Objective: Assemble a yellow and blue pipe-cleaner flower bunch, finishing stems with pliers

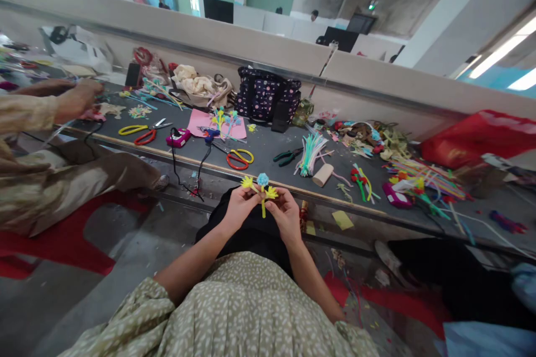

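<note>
While left hand [239, 204] and right hand [286, 211] pinch pipe-cleaner flower [262, 189] stem, blue pompom may bend loose if fingers twist hard.

A small pipe-cleaner flower [262, 189] stands upright over the lap, just short of the table edge: a yellow stem, a fuzzy blue pompom on top, and a yellow fuzzy bloom spreading to either side.

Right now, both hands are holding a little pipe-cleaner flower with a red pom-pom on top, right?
Not quite. The head view shows the left hand and right hand holding the yellow pipe-cleaner flower, but its pom-pom is blue, not red.
</note>
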Available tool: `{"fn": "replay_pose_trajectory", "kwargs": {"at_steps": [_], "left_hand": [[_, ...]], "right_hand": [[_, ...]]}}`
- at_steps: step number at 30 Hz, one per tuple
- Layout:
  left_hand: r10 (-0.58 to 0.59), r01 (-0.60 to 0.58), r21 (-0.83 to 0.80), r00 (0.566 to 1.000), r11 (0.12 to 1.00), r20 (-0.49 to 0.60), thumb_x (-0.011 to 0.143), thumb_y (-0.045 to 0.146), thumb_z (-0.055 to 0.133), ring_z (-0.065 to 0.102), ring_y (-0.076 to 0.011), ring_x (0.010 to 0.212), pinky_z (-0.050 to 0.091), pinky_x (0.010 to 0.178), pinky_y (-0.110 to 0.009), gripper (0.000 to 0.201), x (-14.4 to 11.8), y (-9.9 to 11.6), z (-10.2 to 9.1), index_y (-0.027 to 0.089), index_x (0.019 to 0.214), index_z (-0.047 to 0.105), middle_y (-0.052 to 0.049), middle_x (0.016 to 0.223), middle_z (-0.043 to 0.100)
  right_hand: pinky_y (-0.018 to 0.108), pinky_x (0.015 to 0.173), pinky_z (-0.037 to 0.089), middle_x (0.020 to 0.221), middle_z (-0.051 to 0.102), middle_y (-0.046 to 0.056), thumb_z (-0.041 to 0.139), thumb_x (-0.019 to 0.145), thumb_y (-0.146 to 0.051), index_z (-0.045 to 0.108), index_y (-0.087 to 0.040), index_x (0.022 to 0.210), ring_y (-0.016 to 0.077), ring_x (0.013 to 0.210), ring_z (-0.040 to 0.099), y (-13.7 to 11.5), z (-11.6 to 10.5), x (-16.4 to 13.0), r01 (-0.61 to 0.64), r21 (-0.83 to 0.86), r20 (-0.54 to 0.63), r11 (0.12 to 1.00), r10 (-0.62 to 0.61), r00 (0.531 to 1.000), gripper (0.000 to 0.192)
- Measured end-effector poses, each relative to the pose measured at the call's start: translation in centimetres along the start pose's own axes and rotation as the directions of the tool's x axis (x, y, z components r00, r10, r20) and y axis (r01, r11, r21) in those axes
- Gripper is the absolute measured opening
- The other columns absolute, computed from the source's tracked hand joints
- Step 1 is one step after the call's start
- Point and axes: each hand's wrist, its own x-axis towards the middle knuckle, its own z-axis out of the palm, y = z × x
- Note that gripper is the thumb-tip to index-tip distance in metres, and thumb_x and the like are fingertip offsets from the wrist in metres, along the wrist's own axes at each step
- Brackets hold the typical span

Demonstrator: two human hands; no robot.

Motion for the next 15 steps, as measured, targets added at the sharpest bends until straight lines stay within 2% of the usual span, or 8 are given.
{"fn": "replay_pose_trajectory", "kwargs": {"at_steps": [2, 4, 6, 7, 8, 11, 13, 15], "left_hand": [[-0.002, 0.001, -0.024, 0.998, 1.0, -0.065, 0.068, 0.03, 0.078, 0.062, -0.0137, 0.066, 0.053, 0.067, -0.026, 0.02, 0.4, 0.1, -0.3, 0.014, 0.078, 0.07, -0.002, 0.074, 0.069], [-0.001, -0.004, -0.048, 0.994, 0.999, -0.105, 0.067, 0.029, 0.079, 0.061, -0.0133, 0.066, 0.053, 0.064, -0.025, 0.02, 0.7, 0.2, -0.7, 0.015, 0.078, 0.07, -0.002, 0.075, 0.069], [0.008, -0.015, -0.064, 0.993, 0.998, -0.115, 0.066, 0.028, 0.079, 0.061, -0.0133, 0.067, 0.052, 0.062, -0.024, 0.021, 1.0, 0.0, -0.9, 0.015, 0.08, 0.071, -0.002, 0.077, 0.069], [0.015, -0.022, -0.064, 0.993, 0.998, -0.115, 0.066, 0.028, 0.079, 0.061, -0.0135, 0.068, 0.052, 0.063, -0.024, 0.022, 1.1, -0.1, -1.0, 0.015, 0.082, 0.071, -0.002, 0.077, 0.069], [0.023, -0.03, -0.061, 0.993, 0.998, -0.115, 0.067, 0.028, 0.078, 0.062, -0.0136, 0.069, 0.051, 0.064, -0.024, 0.022, 1.3, -0.2, -1.1, 0.015, 0.084, 0.071, -0.003, 0.078, 0.069], [0.046, -0.052, -0.043, 0.991, 0.998, -0.126, 0.069, 0.028, 0.077, 0.063, -0.0142, 0.074, 0.051, 0.073, -0.026, 0.022, 1.5, -0.5, -1.2, 0.015, 0.086, 0.072, -0.003, 0.08, 0.07], [0.049, -0.054, -0.037, 0.991, 0.998, -0.127, 0.069, 0.029, 0.077, 0.063, -0.0146, 0.074, 0.051, 0.075, -0.027, 0.022, 1.7, -0.4, -1.2, 0.015, 0.086, 0.072, -0.003, 0.08, 0.07], [0.051, -0.056, -0.038, 0.99, 0.998, -0.131, 0.069, 0.03, 0.077, 0.063, -0.0151, 0.073, 0.051, 0.074, -0.028, 0.023, 1.7, -0.2, -1.3, 0.015, 0.085, 0.071, -0.003, 0.079, 0.07]], "right_hand": [[0.028, 0.076, 0.049, 0.094, 0.069, 0.003, 0.073, 0.075, -0.038, 0.062, -0.025, 0.106, 0.0175, 0.083, 0.063, 0.7, -0.7, 1.1, -0.018, 0.01, 0.023, 1.0, 0.018, 1.0, 0.036], [0.027, 0.069, 0.049, 0.089, 0.07, 0.003, 0.06, 0.083, -0.046, 0.062, -0.024, 0.104, 0.0159, 0.076, 0.063, 1.8, -1.6, 3.2, -0.016, -0.029, -0.056, 0.999, 0.015, 0.998, 0.031], [0.027, 0.067, 0.049, 0.091, 0.07, 0.005, 0.05, 0.088, -0.048, 0.059, -0.021, 0.107, 0.017, 0.078, 0.064, 2.9, -2.6, 6.1, -0.013, -0.274, -0.107, 0.962, -0.017, 0.994, 0.035], [0.029, 0.071, 0.049, 0.094, 0.069, 0.006, 0.045, 0.09, -0.045, 0.059, -0.02, 0.111, 0.018, 0.083, 0.063, 3.4, -3.1, 7.9, 0.009, -0.486, -0.114, 0.874, -0.073, 0.991, 0.036], [0.031, 0.077, 0.049, 0.099, 0.068, 0.007, 0.043, 0.09, -0.043, 0.058, -0.019, 0.113, 0.0189, 0.088, 0.062, 3.8, -3.5, 9.7, 0.03, -0.697, -0.087, 0.716, -0.126, 0.988, 0.036], [0.04, 0.098, 0.038, 0.12, 0.059, 0.016, 0.053, 0.085, -0.033, 0.06, -0.016, 0.118, 0.0264, 0.115, 0.05, 4.5, -4.2, 14.7, 0.028, -0.821, -0.074, 0.57, -0.154, 0.985, 0.037], [0.045, 0.103, 0.031, 0.131, 0.051, 0.019, 0.054, 0.086, -0.03, 0.059, -0.016, 0.121, 0.0311, 0.125, 0.041, 4.9, -4.3, 17.3, 0.001, -0.874, -0.08, 0.486, -0.146, 0.986, 0.038], [0.047, 0.102, 0.03, 0.134, 0.047, 0.02, 0.053, 0.087, -0.029, 0.06, -0.017, 0.122, 0.0335, 0.126, 0.038, 5.4, -4.3, 18.8, -0.025, -0.912, -0.078, 0.41, -0.112, 0.991, 0.037]]}}
